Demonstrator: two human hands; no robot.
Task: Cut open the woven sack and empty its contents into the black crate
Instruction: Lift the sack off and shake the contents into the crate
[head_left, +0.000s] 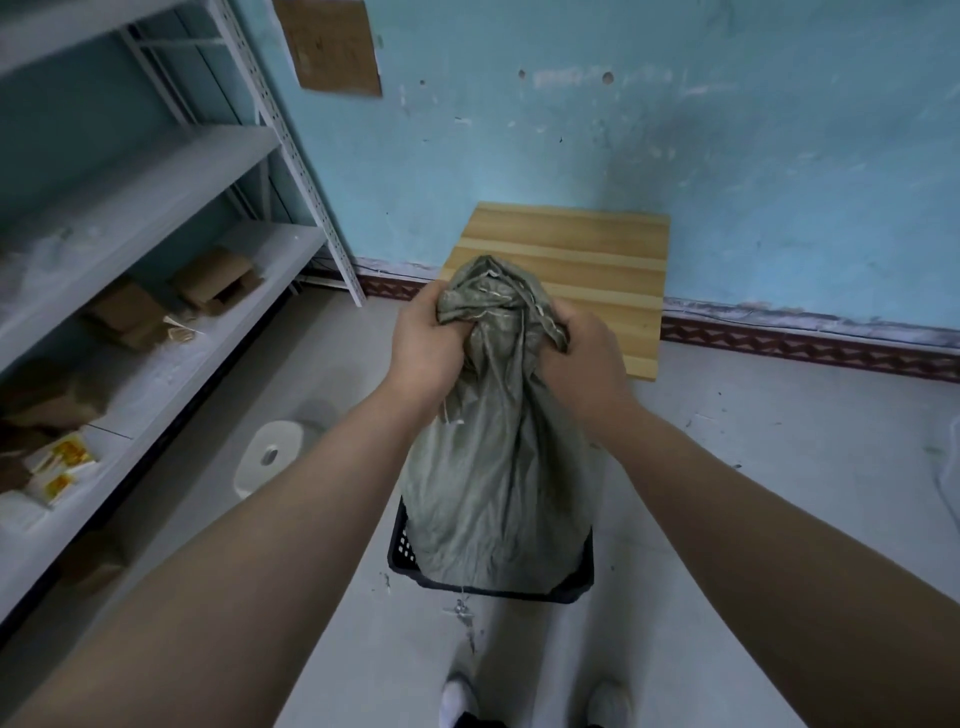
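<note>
A grey metal shelving unit (156, 218) is standing along the left side, carrying small brown cardboard boxes (215, 280) and white packets with yellow print (62, 470) on its lower boards. On the pale concrete floor (779, 467) just beside it, a white roll of tape (270, 454) is lying flat.

The left hand (428, 345) is closing its fingers tightly around the bunched neck of the grey-green woven sack (498, 467), gripping it from the left. The sack is hanging upright between both hands, its crumpled top (493, 291) sticking up above the fists, and its bulging lower end is sitting inside the black perforated plastic crate (402, 551), which is resting on the floor in front of the person's white shoes (460, 696). A loose thread is dangling from the sack over the crate's near rim.

The right hand (582, 358) is clenching the same gathered neck from the right, fingers wrapped into the fabric. Behind the sack, a light wooden board (597, 249) is leaning against the scuffed blue wall (727, 130), touching the dark patterned skirting (805, 348).
</note>
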